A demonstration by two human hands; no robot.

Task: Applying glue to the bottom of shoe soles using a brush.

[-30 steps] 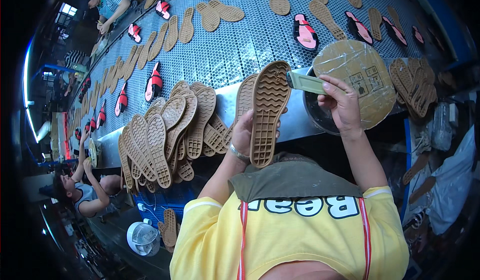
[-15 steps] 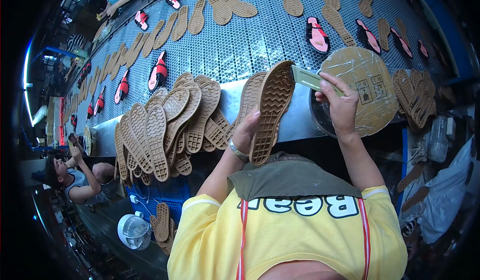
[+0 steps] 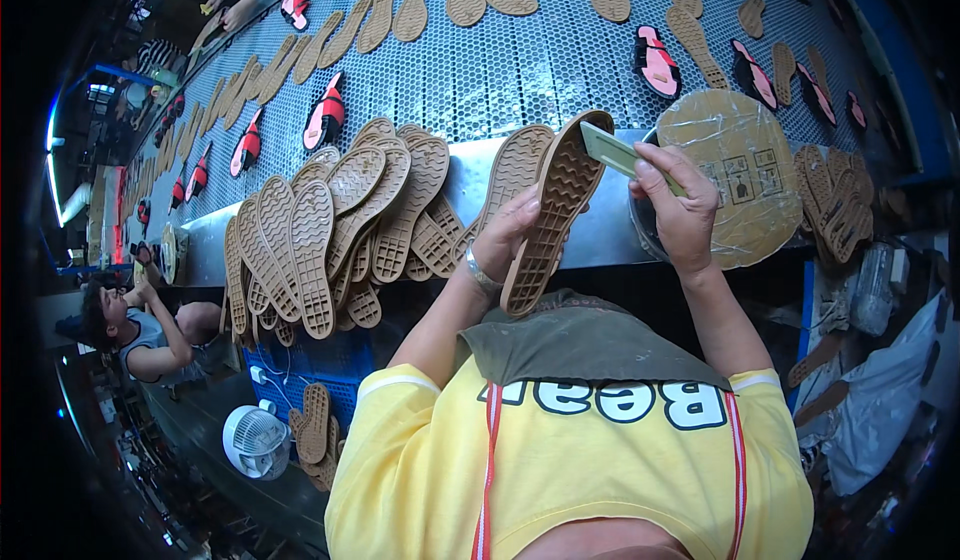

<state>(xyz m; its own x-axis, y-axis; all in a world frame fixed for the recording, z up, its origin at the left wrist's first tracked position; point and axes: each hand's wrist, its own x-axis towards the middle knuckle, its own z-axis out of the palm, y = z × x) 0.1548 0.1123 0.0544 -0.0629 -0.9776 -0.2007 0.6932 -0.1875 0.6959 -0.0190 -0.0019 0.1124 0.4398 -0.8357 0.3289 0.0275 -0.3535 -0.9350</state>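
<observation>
My left hand point(image 3: 508, 232) grips a brown shoe sole point(image 3: 548, 232) by its left edge, tilted upright with the toe pointing away from me. The sole's grid and wavy ridges face me. Between the thumb and fingers of my right hand point(image 3: 684, 200) is a flat pale green tool point(image 3: 620, 154); its far end meets the inside of the toe rim, and I cannot make out that tip. Just behind the held sole, another sole point(image 3: 518, 170) lies on the metal ledge. Left of my left hand is a heap of soles point(image 3: 310, 250).
A round container with a taped cardboard lid point(image 3: 730, 235) stands beside my right hand. Beyond the ledge, a perforated conveyor point(image 3: 560, 80) carries soles and red-and-pink sandals point(image 3: 656, 64). More soles point(image 3: 835, 200) are piled at right. A white fan point(image 3: 256, 442) and a seated person point(image 3: 150, 335) are at left.
The held sole has turned slightly, its toe shifting right and its heel rising. The green tool stays at the toe. The view has shifted a little, and items on the conveyor appear farther right.
</observation>
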